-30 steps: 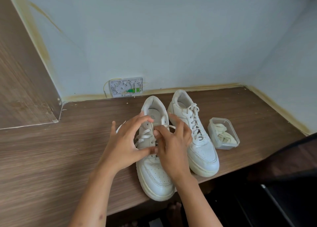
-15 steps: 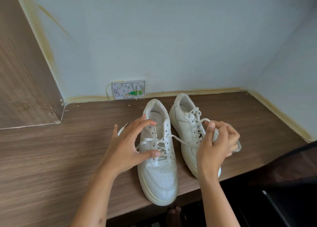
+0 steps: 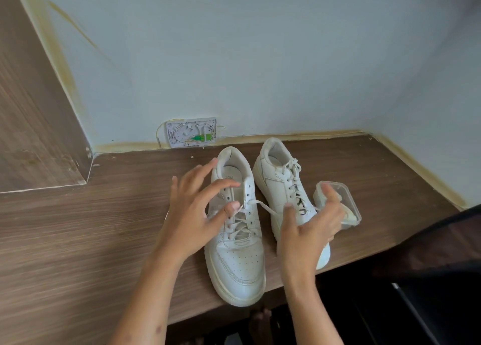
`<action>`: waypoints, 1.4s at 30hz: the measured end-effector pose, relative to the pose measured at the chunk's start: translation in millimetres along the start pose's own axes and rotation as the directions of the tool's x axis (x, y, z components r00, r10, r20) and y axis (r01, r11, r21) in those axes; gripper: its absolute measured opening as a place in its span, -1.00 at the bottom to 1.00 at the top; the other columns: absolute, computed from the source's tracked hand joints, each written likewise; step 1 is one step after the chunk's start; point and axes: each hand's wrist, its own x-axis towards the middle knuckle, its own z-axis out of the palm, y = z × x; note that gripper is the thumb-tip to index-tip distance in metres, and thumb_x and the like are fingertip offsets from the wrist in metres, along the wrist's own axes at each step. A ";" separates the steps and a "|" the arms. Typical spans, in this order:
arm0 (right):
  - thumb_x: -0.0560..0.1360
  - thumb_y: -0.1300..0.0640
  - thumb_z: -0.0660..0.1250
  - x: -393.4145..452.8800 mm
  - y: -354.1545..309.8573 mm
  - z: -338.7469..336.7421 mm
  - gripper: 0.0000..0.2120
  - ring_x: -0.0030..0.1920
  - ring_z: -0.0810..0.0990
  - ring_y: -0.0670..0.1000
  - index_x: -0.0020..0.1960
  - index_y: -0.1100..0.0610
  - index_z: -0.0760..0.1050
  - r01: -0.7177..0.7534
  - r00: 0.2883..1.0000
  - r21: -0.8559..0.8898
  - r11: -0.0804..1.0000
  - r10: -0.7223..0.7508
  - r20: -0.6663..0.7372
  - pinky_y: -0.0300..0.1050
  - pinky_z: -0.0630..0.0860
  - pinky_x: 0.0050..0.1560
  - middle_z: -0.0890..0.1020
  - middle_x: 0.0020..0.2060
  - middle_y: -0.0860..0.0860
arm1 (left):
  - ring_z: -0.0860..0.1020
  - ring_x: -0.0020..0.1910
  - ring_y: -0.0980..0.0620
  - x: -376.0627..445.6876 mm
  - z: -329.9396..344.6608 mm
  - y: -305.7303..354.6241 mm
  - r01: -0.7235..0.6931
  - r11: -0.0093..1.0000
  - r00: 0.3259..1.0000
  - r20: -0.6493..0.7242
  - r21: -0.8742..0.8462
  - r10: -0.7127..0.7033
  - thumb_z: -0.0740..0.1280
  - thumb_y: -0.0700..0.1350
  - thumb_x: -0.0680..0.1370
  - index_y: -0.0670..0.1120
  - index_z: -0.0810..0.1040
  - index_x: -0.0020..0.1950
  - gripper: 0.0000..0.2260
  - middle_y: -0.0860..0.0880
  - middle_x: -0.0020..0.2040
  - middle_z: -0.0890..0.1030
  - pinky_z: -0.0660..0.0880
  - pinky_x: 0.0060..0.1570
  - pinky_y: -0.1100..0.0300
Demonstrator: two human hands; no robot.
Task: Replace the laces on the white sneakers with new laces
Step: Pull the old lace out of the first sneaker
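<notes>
Where the sneakers sit: both are placed side by side on the wooden desk, toes toward the near edge.
Left sneaker: the upper eyelets are seen unlaced; a loose lace is drawn out to the right across the gap.
Right sneaker: it is seen fully laced, partly covered by the right hand.
Left hand: it is held with fingers spread and relaxed over the left sneaker's tongue; nothing is gripped.
Right hand: the fingers are extended, not closed; whether the lace end is pinched cannot be told.
Plastic container: it is set just beside the right sneaker, with pale laces inside.
Wall plate: it is mounted behind the sneakers.
</notes>
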 end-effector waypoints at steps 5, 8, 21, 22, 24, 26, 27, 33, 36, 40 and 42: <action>0.50 0.24 0.38 -35.4 -3.2 -3.9 -0.40 0.36 0.14 -0.20 0.44 0.01 0.19 0.108 0.971 -0.060 0.992 -0.092 0.221 -0.13 0.19 0.37 0.25 0.31 -0.15 | 0.25 0.48 -0.15 3.6 9.8 12.3 -0.032 0.981 0.997 -0.062 0.190 0.044 0.23 0.21 0.51 0.23 0.63 -0.07 -0.80 0.09 0.45 0.40 0.00 0.39 -0.45; 0.52 0.12 0.37 -53.8 2.5 -2.5 -0.48 0.30 0.21 -0.19 0.38 -0.04 0.23 0.196 0.927 -0.141 0.970 -0.137 0.349 -0.13 0.26 0.34 0.24 0.22 -0.23 | 0.15 0.52 -0.20 2.0 15.8 14.6 -0.052 0.969 0.998 -0.024 0.242 0.060 0.18 0.20 0.54 0.21 0.67 -0.08 -0.72 0.07 0.52 0.32 -0.13 0.42 -0.42; 0.44 -0.45 0.16 -72.0 23.3 23.4 -0.14 0.55 0.13 0.17 0.45 0.19 0.30 0.373 0.904 -0.539 0.755 -0.167 0.393 0.25 0.03 0.43 0.32 0.45 0.17 | 0.18 0.48 -0.13 5.1 13.1 9.6 -0.077 0.987 0.985 -0.145 0.138 0.097 0.28 0.20 0.46 0.17 0.71 -0.21 -0.76 0.12 0.45 0.40 -0.06 0.42 -0.37; 0.43 -0.47 0.15 -71.2 23.9 24.4 -0.12 0.56 0.06 0.17 0.45 0.19 0.28 0.365 0.908 -0.550 0.751 -0.156 0.390 0.28 0.00 0.43 0.27 0.48 0.17 | 0.19 0.48 -0.14 4.9 12.0 9.1 -0.071 0.989 0.985 -0.149 0.131 0.090 0.29 0.21 0.46 0.17 0.71 -0.21 -0.76 0.11 0.45 0.41 -0.03 0.41 -0.38; 0.43 -0.49 0.13 -70.3 24.7 27.3 -0.09 0.58 -0.04 0.16 0.48 0.19 0.21 0.348 0.913 -0.555 0.756 -0.140 0.383 0.31 -0.05 0.43 0.18 0.53 0.17 | 0.21 0.47 -0.14 4.3 9.3 10.3 -0.068 0.993 0.984 -0.157 0.097 0.082 0.30 0.21 0.46 0.17 0.71 -0.20 -0.76 0.11 0.45 0.41 0.02 0.39 -0.38; 0.44 -0.47 0.13 -70.5 22.8 30.8 -0.06 0.59 -0.09 0.16 0.53 0.21 0.13 0.320 0.920 -0.557 0.766 -0.110 0.377 0.36 -0.03 0.48 0.09 0.56 0.17 | 0.20 0.47 -0.10 4.0 3.4 12.3 -0.080 0.996 0.984 -0.159 0.049 0.087 0.32 0.21 0.45 0.17 0.71 -0.19 -0.78 0.13 0.45 0.41 0.06 0.40 -0.32; 0.44 -0.46 0.14 -70.7 21.1 32.4 -0.04 0.59 -0.10 0.15 0.55 0.22 0.07 0.302 0.924 -0.558 0.773 -0.094 0.371 0.39 0.01 0.48 0.05 0.57 0.18 | 0.20 0.47 -0.07 3.3 -1.5 12.2 -0.083 0.996 0.984 -0.156 0.025 0.086 0.34 0.21 0.43 0.17 0.71 -0.20 -0.80 0.14 0.44 0.41 0.07 0.43 -0.24; 0.41 -0.47 0.22 -67.4 17.1 33.4 0.12 0.56 -0.32 0.09 0.57 0.13 -0.34 0.262 0.926 -0.471 0.843 -0.082 0.368 0.36 -0.16 0.46 -0.20 0.58 0.11 | 0.27 0.39 -0.10 -4.2 -17.0 -0.9 0.083 0.992 0.986 -0.153 0.092 -0.068 0.29 0.26 0.34 0.21 0.64 -0.35 -0.79 0.21 0.36 0.46 0.05 0.39 -0.26; 0.41 -0.44 0.27 -65.3 13.9 29.9 0.15 0.55 -0.38 0.05 0.54 0.08 -0.43 0.270 0.915 -0.437 0.858 -0.088 0.393 0.26 -0.27 0.47 -0.26 0.58 0.07 | 0.31 0.36 -0.13 -0.6 -8.9 8.7 0.074 0.973 0.979 -0.204 0.216 -0.030 0.30 0.33 0.40 0.20 0.68 -0.24 -0.72 0.15 0.36 0.48 0.03 0.41 -0.23; 0.42 -0.33 0.29 -53.1 14.0 19.8 0.06 0.51 -0.46 -0.02 0.59 0.12 -0.26 0.398 0.806 -0.342 0.851 -0.146 0.574 0.15 -0.36 0.50 -0.29 0.56 0.00 | 0.35 0.33 -0.16 1.1 4.0 21.4 0.004 0.948 0.981 -0.187 0.318 0.058 0.36 0.25 0.42 0.21 0.71 -0.10 -0.80 0.09 0.38 0.49 0.07 0.39 -0.32; 0.42 -0.34 0.27 -43.6 14.6 15.5 0.06 0.47 -0.53 -0.06 0.57 0.08 -0.31 0.401 0.774 -0.285 0.871 -0.156 0.614 0.08 -0.44 0.48 -0.35 0.53 -0.06 | 0.35 0.32 -0.17 0.1 9.2 22.4 0.022 0.939 0.978 -0.202 0.343 0.051 0.39 0.17 0.43 0.20 0.72 -0.09 -0.85 0.08 0.38 0.50 0.07 0.39 -0.35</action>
